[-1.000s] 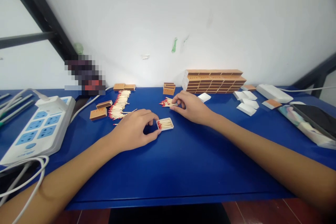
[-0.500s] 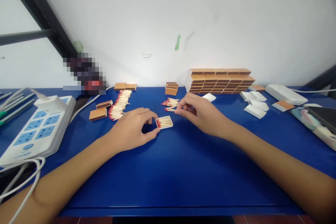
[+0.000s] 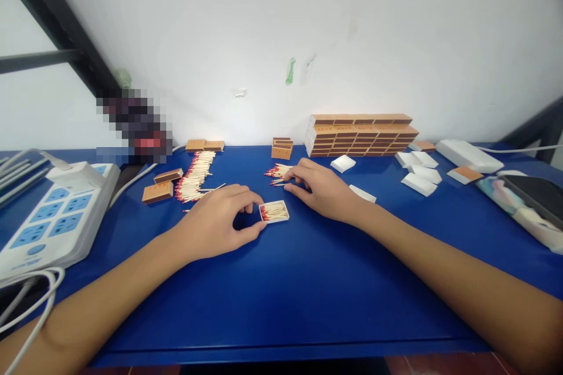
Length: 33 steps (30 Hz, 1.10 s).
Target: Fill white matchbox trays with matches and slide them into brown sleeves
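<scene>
A small white matchbox tray (image 3: 275,211) with red-tipped matches in it lies on the blue table (image 3: 281,293). My left hand (image 3: 217,220) curls round the tray's left end, thumb and fingers pinching it. My right hand (image 3: 319,187) rests just behind the tray, its fingertips closed on a few matches at the edge of a small loose match pile (image 3: 276,173). A larger heap of matches (image 3: 193,179) lies further left.
A stack of brown matchboxes (image 3: 360,135) stands against the wall, with a smaller stack (image 3: 282,148) beside it. Loose brown sleeves (image 3: 157,191) lie left, white trays (image 3: 416,173) right. A white power strip (image 3: 57,211) with cables sits at far left, a pouch (image 3: 523,205) at far right.
My right hand lifted slightly from the small match pile, then dropped back onto it, fingers still pinched. My left hand kept hold of the tray. The camera view shifted a little.
</scene>
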Available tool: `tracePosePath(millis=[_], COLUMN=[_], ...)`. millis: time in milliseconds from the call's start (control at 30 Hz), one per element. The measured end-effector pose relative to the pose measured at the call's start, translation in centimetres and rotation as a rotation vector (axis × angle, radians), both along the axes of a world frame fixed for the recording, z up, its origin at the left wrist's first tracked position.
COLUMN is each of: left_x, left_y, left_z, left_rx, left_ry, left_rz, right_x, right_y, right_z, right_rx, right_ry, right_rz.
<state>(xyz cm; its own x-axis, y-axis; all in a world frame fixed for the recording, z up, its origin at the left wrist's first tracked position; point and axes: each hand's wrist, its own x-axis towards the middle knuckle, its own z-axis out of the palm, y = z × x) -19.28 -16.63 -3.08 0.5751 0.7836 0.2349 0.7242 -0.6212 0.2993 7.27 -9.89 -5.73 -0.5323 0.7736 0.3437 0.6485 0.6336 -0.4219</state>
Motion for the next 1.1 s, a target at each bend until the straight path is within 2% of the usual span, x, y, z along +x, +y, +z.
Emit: tracePosePath(millis=[200,767,933,1100], left_x=[-0.1,-0.3,-0.1,-0.1], left_y=[0.1,0.3,0.2,0.2], left_z=[0.0,-0.1,0.0,0.0], left_rx=[0.004,0.014,0.032,0.015], left_ry=[0.001,0.003,0.015,0.011], left_rz=[-0.006,0.009,0.023,0.023], right_x=[-0.6,0.1,-0.2,-1.7], right_y=[0.5,1.0,-0.9,-3.6], right_z=[-0.5,-0.2,1.2,2.2], right_rx=[-0.019,-0.033,-0.016,-0.115], right_ry=[-0.005,-0.070,0.037,-0.015], right_rz=[0.015,0.020,0.045,0.127])
